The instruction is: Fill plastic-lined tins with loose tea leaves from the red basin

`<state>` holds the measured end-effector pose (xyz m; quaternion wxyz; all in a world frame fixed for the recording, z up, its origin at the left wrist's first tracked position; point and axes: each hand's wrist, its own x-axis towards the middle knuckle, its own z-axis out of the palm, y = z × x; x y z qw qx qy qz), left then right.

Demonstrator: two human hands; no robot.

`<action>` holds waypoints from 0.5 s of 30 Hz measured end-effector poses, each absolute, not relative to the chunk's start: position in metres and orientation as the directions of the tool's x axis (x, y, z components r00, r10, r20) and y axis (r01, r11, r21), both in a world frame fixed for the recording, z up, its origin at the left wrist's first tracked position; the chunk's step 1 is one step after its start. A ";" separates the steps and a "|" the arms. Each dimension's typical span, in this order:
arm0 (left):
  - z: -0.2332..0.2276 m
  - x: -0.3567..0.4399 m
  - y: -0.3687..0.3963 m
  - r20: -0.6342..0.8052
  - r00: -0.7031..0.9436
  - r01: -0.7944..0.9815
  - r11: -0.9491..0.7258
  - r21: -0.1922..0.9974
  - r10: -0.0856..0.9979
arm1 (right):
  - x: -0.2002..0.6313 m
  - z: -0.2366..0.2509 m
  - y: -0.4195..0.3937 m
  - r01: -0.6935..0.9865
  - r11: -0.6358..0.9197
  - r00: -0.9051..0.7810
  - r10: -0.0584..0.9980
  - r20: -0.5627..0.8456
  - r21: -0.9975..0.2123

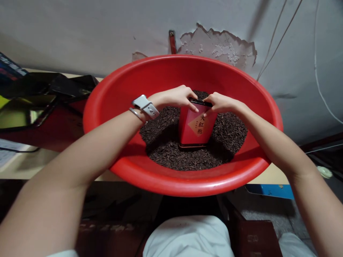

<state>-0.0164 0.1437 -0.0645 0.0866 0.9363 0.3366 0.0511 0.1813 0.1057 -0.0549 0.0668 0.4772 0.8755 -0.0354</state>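
A red tea tin (194, 130) with a tan diamond label and dark characters stands upright on loose dark tea leaves (171, 153). The leaves cover the bottom of a large red plastic basin (187, 184). My left hand (183, 96) grips the tin's dark top edge (200, 102) from the left, thumb on the front face. From the right, my right hand (218, 102) holds the same top edge, its thumb also against the front. Fingers behind the tin are partly hidden, and I cannot tell whether a lid is on it.
The basin sits on a pale table (278, 175) against a wall with peeling plaster (219, 46). An open dark red bag with black edging (53, 125) lies at the left. Thin cords (278, 39) hang at the right, and a blue panel (270, 191) shows below the table.
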 end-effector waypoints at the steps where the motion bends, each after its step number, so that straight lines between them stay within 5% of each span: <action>1: -0.067 -0.016 0.145 0.043 0.764 0.625 -0.754 0.203 0.644 | 0.181 -0.058 0.108 0.845 0.534 -0.529 0.838 -0.135 0.005; 10: -0.098 -0.009 0.150 0.133 0.642 0.759 -0.651 0.027 0.755 | 0.179 -0.091 0.114 0.892 0.412 -0.432 0.898 0.080 0.187; 15: -0.121 -0.014 0.156 0.239 0.645 0.753 -0.657 -0.037 0.726 | 0.172 -0.107 0.117 0.897 0.375 -0.410 0.904 0.121 0.236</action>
